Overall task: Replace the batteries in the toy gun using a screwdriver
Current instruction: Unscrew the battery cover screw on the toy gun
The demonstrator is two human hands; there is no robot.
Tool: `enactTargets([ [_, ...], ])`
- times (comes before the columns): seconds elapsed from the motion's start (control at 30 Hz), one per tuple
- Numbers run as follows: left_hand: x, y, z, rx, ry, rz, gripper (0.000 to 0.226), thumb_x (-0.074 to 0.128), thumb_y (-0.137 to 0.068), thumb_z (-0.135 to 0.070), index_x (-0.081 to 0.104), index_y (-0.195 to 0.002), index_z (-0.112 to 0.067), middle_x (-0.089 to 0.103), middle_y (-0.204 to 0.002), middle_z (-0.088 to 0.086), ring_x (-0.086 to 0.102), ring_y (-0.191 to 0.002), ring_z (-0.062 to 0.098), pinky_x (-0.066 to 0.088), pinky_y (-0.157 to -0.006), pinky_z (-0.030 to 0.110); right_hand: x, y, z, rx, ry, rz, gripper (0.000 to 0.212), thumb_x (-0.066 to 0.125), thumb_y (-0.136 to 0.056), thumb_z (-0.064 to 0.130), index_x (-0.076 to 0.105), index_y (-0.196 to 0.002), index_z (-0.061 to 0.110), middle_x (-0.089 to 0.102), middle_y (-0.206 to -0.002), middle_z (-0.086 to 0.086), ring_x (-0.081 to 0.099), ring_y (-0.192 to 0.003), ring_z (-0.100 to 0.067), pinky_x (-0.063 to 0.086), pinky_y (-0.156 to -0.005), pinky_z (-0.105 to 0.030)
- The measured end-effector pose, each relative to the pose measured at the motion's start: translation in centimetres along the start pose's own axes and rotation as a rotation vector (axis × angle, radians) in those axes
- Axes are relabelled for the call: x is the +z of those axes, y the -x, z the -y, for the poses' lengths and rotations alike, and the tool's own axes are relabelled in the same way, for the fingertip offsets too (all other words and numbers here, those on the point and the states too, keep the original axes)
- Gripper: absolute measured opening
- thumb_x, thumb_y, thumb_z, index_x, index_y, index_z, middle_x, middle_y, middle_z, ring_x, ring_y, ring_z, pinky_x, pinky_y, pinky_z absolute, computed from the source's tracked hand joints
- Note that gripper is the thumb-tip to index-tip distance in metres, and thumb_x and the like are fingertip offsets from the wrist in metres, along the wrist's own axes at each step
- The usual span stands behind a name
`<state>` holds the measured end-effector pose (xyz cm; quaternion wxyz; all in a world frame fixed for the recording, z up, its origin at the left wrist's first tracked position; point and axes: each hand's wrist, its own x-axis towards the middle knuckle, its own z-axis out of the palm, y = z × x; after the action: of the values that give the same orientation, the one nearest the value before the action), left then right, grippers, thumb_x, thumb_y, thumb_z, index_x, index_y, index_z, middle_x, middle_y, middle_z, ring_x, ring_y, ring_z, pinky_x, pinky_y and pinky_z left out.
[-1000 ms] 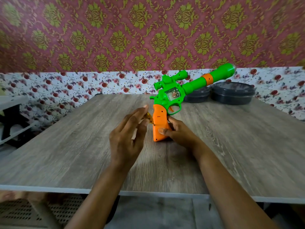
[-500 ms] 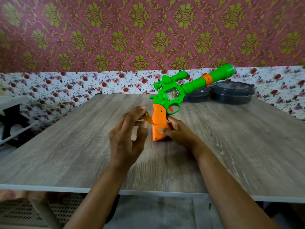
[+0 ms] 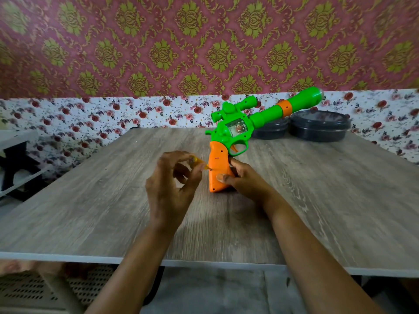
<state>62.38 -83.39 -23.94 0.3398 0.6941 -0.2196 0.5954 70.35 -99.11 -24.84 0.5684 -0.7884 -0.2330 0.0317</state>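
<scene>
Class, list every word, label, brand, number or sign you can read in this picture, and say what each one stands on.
No text here can be read.
The toy gun shows no lettering.
The small marks on its orange grip are too small to make out.
The wallpaper carries patterns only.

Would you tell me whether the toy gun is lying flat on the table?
No, the toy gun stands on its orange grip, held by the right hand, barrel angled upward.

Right hand (image 3: 243, 181) gripping upright toy gun (image 3: 229, 141) on table (image 3: 90, 211), left hand (image 3: 169, 186) pinching yellow screwdriver (image 3: 199, 163) against grip
</scene>
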Motion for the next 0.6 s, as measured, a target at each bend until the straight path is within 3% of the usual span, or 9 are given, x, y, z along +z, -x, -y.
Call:
enactTargets([
  [0.1,-0.08,-0.05,0.11,0.034,-0.032,0.028,0.015,0.060,-0.088,-0.016,0.054,-0.102,-0.014,0.056,-0.092,-0.003,0.052,-0.079,-0.002,0.043,-0.070,0.004,-0.02,0.01,0.03,0.007,0.009,0.006,0.048,0.057,-0.089,0.010,0.043,-0.135,0.014,0.056,-0.124,0.001,0.054,-0.111,-0.012,0.041,-0.093,-0.024],
  [0.2,-0.07,-0.18,-0.04,0.077,-0.026,0.033,0.023,0.056,-0.088,-0.006,0.064,-0.109,-0.008,0.058,-0.098,0.000,0.056,-0.085,0.004,0.047,-0.075,0.010,-0.05,-0.06,-0.17,0.010,0.001,-0.004,0.048,0.058,-0.089,0.012,0.044,-0.134,0.014,0.056,-0.129,-0.004,0.055,-0.112,-0.014,0.042,-0.095,-0.026],
  [0.33,-0.21,-0.17,-0.20,0.085,-0.074,0.010,0.021,0.057,-0.087,0.001,0.065,-0.105,0.002,0.062,-0.091,0.007,0.059,-0.082,0.009,0.049,-0.072,0.014,-0.05,-0.12,-0.34,0.013,0.001,-0.004,0.050,0.059,-0.089,0.014,0.042,-0.136,0.015,0.056,-0.132,-0.005,0.054,-0.117,-0.017,0.042,-0.102,-0.034],
  [0.43,-0.28,-0.14,0.00,0.079,-0.077,-0.013,0.017,0.060,-0.086,-0.003,0.067,-0.102,-0.002,0.060,-0.089,0.009,0.056,-0.078,0.009,0.048,-0.068,0.014,-0.05,-0.14,-0.37,0.016,-0.009,-0.003,0.050,0.059,-0.089,0.014,0.043,-0.135,0.015,0.056,-0.131,-0.005,0.055,-0.117,-0.018,0.042,-0.103,-0.036],
  [0.6,-0.21,-0.18,0.34,0.070,0.000,-0.078,0.014,0.064,-0.085,-0.011,0.051,-0.089,-0.010,0.060,-0.101,0.002,0.059,-0.089,0.006,0.051,-0.074,0.015,0.01,-0.16,-0.37,0.010,-0.023,-0.003,0.046,0.058,-0.089,0.010,0.045,-0.133,0.014,0.058,-0.127,-0.006,0.056,-0.113,-0.017,0.043,-0.101,-0.033],
])
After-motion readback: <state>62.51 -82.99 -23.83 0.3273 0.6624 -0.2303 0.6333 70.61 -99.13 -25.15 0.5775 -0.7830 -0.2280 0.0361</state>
